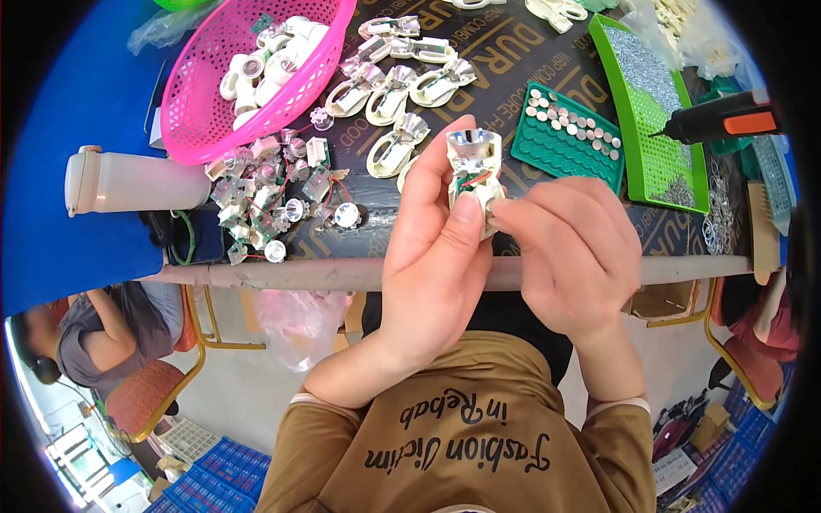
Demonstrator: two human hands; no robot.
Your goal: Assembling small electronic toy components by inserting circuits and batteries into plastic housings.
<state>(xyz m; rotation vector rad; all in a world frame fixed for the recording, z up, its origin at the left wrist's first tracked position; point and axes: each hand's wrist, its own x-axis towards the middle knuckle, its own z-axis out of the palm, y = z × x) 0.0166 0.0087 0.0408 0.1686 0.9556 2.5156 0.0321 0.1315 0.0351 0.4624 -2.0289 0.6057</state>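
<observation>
My left hand [428, 274] is wrapped round a small white flashlight housing [473, 152], held upright above the table's near edge. A shiny reflector cup sits at its top, with red wire and a bit of green circuit board showing below. The left thumb presses on the housing's front. From the right, my right hand [581, 248] meets the housing's lower part with thumb and forefinger pinched together; whatever lies between those fingertips is hidden. Several more open flashlight housings [393, 94] with reflectors lie beyond my left hand.
A pink basket [184, 111] holds white housings, beside a pile of reflector-and-board parts [265, 188] and a whitish container [137, 181]. To the right are a green tray [530, 154] of small round metal discs, a bright green tray [697, 184] of small metal parts and a black-and-orange power screwdriver [727, 120].
</observation>
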